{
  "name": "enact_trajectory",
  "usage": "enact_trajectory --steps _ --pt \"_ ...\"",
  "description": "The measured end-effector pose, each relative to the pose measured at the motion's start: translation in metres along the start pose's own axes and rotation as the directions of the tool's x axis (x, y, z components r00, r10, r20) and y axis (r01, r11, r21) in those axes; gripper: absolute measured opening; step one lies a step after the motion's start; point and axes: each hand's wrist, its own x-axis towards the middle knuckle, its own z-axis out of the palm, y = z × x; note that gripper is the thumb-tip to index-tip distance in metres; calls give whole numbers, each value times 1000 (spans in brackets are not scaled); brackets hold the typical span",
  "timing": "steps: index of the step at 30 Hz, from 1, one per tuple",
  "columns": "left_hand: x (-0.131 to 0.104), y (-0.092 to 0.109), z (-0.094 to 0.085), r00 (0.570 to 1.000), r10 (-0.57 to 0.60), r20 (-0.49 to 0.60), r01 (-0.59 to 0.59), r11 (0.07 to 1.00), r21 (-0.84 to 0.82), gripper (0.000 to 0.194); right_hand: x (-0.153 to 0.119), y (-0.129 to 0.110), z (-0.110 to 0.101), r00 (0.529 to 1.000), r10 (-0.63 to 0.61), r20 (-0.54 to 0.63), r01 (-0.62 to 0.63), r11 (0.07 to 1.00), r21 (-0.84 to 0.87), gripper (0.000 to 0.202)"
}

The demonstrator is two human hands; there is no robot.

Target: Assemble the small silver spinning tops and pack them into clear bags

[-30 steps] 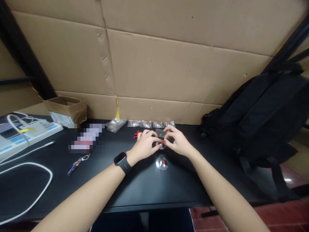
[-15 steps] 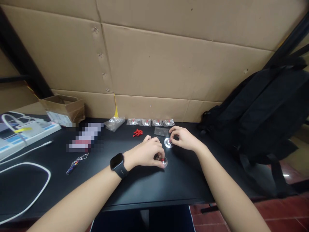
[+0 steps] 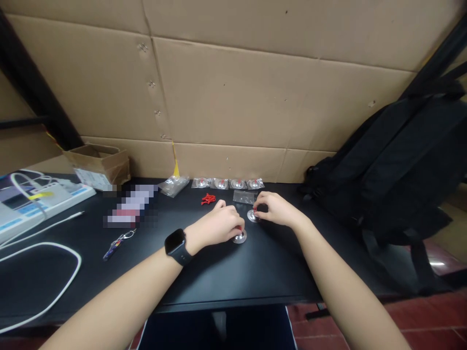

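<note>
Two small silver cymbals with domed centres and red pieces at the middle lie on the black table. My left hand [image 3: 222,224], with a dark watch on its wrist, is closed at the red piece of the nearer cymbal [image 3: 241,237]. Just beyond it and to the right, my right hand [image 3: 272,209] pinches the red piece of the other cymbal [image 3: 251,217]. The two cymbals are apart. A tangle of red cords [image 3: 208,199] lies to the left, and a flat clear plastic bag [image 3: 243,197] sits behind the right-hand cymbal.
Several bagged cymbals [image 3: 221,183] line the back, beside a pile of clear bags [image 3: 174,185]. At left are a keychain [image 3: 116,245], a cardboard box [image 3: 100,165], a power strip [image 3: 47,204] and a white cable [image 3: 75,257]. A black backpack [image 3: 394,180] stands at right.
My left hand has moved slightly left and away from me with its cymbal, and its fingers have drawn together on the red piece. My right hand's fingers have closed on the other cymbal's red piece.
</note>
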Motion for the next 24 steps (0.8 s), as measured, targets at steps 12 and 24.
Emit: enact_trajectory --steps 12,24 --pt "1 -7 2 995 -24 -102 49 967 251 19 0 11 10 995 101 22 -97 985 -141 12" --pt "-1 -8 0 993 -13 -117 38 976 216 17 -4 24 1 973 221 60 -206 958 -199 7"
